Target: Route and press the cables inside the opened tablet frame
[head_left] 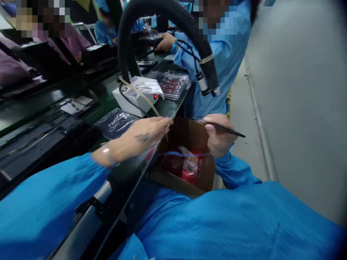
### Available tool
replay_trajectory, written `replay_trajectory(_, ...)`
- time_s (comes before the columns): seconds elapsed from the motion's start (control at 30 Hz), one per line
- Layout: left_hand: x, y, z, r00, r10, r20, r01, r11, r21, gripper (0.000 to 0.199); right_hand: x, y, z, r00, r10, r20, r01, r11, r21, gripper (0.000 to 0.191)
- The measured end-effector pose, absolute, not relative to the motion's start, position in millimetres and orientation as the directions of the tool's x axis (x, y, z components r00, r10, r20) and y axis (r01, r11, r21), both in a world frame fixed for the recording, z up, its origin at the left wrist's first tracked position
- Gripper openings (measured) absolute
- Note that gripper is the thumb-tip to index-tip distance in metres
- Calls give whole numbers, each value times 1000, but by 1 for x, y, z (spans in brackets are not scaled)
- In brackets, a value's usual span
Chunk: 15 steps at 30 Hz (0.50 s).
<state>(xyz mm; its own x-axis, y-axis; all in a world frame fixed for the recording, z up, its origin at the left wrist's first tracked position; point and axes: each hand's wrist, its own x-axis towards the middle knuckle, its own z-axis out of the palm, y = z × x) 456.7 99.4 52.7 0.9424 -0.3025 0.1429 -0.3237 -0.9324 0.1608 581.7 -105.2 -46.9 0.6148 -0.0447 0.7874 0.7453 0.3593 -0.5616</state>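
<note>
The right hand (217,135) grips dark tweezers (222,127), long axis running out to the right, over the open box (189,159) just off the worktop (130,173) edge. The left hand (146,135) reaches toward it, fingertips pinched together; what they hold I cannot tell.

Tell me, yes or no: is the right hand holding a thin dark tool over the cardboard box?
Yes: the right hand grips thin dark tweezers above the open cardboard box beside the bench.
</note>
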Motion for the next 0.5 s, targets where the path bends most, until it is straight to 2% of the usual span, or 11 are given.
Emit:
replay_trajectory(0.03,489,80,44,940,-274,202,-331,-873,359,39,591,-116,-49,650,-149,745,743,331,-582,8)
replay_trajectory(0.07,517,61,35,955,-218,202,-295,-763,575,50,601,-124,-51,720,-219,658,686,367,-629,10)
replay_trajectory(0.1,541,43,26,978,-142,153,-207,-583,785,58,610,-130,-53,810,-238,536,580,460,-672,12)
replay_trajectory(0.13,561,28,19,993,-91,70,-98,-366,925,63,620,-133,-55,892,-204,402,442,579,-685,15)
replay_trajectory(0.17,576,14,13,998,-68,5,-18,-201,979,64,629,-135,-56,950,-133,283,294,688,-664,17)
replay_trajectory(0.23,594,-4,7,996,-62,-68,71,48,996,64,644,-132,-59,992,28,123,48,817,-575,18)
replay_trajectory(0.33,591,-14,11,995,-69,-71,85,241,967,62,662,-123,-65,993,114,41,-80,869,-488,18)
replay_trajectory(0.4,570,-8,20,996,-70,-64,81,276,958,62,671,-118,-70,993,103,61,-60,868,-492,18)
replay_trajectory(0.5,512,18,39,998,-55,-10,19,153,988,63,679,-117,-78,987,98,131,-15,853,-522,21)
